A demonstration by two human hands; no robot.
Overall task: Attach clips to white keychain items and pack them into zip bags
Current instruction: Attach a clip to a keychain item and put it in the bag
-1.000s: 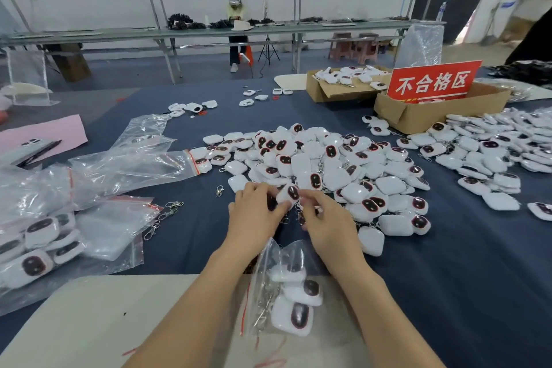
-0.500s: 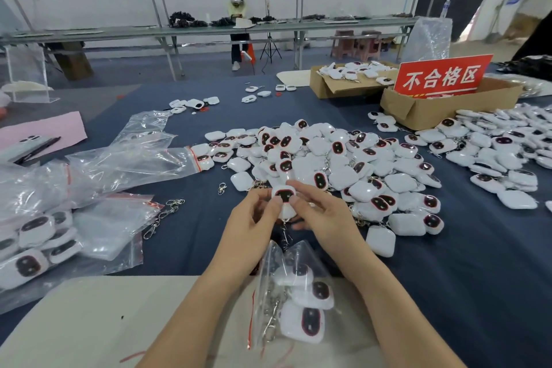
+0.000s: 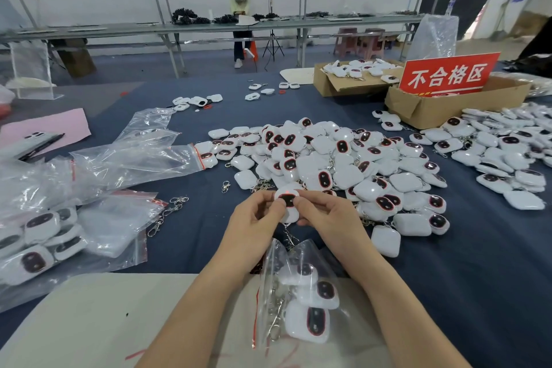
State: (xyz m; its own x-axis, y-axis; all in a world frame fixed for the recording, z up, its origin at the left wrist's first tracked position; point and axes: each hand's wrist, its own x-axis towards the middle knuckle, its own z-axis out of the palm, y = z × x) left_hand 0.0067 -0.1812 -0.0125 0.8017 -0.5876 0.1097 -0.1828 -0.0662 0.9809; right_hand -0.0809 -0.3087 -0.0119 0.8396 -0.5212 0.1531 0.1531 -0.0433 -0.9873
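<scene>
**Both hands on one keychain, right above the bag**

Not everything shows here. The white keychain (image 3: 287, 199) is half covered by fingertips, and only its dark, red-rimmed window and upper edge are clear. A thin chain (image 3: 289, 236) drops from beneath it and vanishes behind the top of the zip bag (image 3: 270, 261), so whether a clip hangs on its end, I cannot tell. The bag sits between the two forearms. Through its plastic, several white keychains and some metal hardware blur together. At far left, the filled bags (image 3: 44, 236) are cut off by the frame edge.

Now the hands. The left hand (image 3: 254, 216) comes in from the left, fingers curled, pinching the keychain's left side. The right hand (image 3: 327, 218) mirrors it, fingers curled and pinching the right side. Both grips are tight on that one piece, held just above the blue tablecloth (image 3: 478, 278) at the near edge of the big pile (image 3: 343, 164) of white keychains. Loose clips (image 3: 167, 213) lie on the cloth to the left, beside the filled bags. Behind the pile, a cardboard box (image 3: 433, 112) carries a red sign (image 3: 448, 76).
</scene>
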